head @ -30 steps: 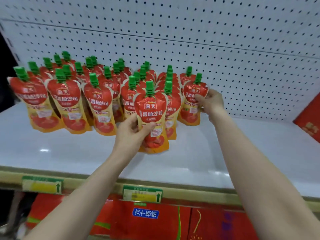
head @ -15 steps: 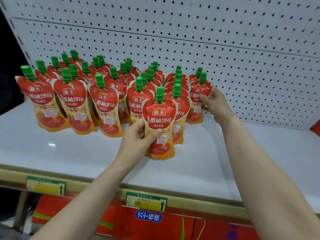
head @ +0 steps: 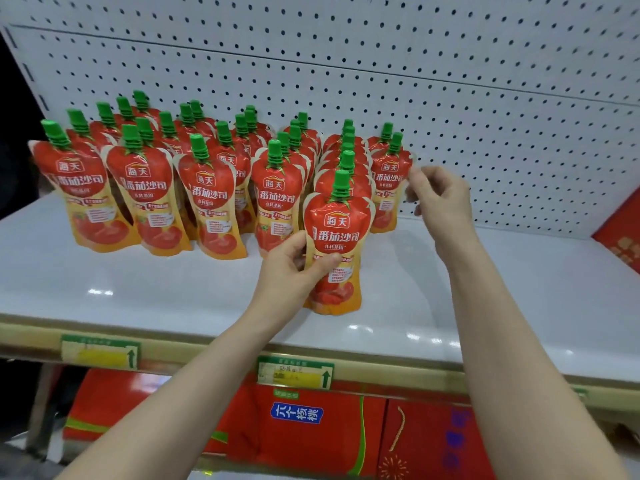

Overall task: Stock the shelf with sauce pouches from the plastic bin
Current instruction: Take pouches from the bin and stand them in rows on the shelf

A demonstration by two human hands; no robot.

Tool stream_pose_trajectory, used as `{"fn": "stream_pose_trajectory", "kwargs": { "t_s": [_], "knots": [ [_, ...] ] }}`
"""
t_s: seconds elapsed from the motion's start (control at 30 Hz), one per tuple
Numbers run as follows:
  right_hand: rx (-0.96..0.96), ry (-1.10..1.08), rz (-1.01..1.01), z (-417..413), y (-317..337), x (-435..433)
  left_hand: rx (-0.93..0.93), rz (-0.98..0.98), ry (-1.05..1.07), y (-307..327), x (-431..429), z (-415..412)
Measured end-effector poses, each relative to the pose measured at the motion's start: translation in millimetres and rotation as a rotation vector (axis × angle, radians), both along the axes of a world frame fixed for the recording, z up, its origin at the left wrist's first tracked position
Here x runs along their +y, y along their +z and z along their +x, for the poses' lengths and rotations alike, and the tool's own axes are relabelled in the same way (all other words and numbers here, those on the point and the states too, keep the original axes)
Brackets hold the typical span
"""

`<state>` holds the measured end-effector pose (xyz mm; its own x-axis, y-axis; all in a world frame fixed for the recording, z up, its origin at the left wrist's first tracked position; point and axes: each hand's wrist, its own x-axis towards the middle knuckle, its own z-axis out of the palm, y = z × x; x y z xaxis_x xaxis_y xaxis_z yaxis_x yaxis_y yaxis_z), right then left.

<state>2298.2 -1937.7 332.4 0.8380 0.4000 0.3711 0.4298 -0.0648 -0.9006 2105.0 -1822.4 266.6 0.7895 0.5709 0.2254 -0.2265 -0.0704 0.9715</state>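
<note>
Several red and orange sauce pouches with green caps (head: 207, 188) stand in rows on the white shelf (head: 138, 289). My left hand (head: 291, 271) grips the front pouch (head: 341, 244) of the fifth row by its left side, thumb across its label; the pouch stands upright on the shelf. My right hand (head: 440, 206) hovers just right of the rightmost pouch (head: 389, 181), fingers loosely curled, holding nothing and apart from it. The plastic bin is out of sight.
A white pegboard back wall (head: 450, 98) rises behind the rows. Bare shelf surface lies to the right. Price tags (head: 294, 372) line the shelf's front rail. Red cartons (head: 311, 424) sit on the level below, and another red box (head: 620, 233) stands at the far right.
My right hand has let go of the rightmost pouch and drawn back slightly to the right. My left hand keeps its grip on the front pouch. The camera moved closer.
</note>
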Motion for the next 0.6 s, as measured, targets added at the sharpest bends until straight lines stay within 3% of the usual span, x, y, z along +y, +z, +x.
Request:
{"fn": "stream_pose_trajectory", "kwargs": {
  "t_s": [0.1, 0.17, 0.4, 0.6],
  "knots": [
    [0.052, 0.321, -0.071, -49, 3, -23, 0.006, 0.016, -0.023, 0, -14, 3],
    [0.041, 0.393, -0.12, -64, 3, -36, 0.005, 0.027, -0.033, 1, -24, 7],
    [0.086, 0.176, -0.068, -38, 7, -74, 0.025, 0.12, -0.049, -1, -52, 25],
    [0.052, 0.005, -0.029, 7, 1, -69, 0.198, 0.378, -0.03, -21, -62, 44]
  ]
}}
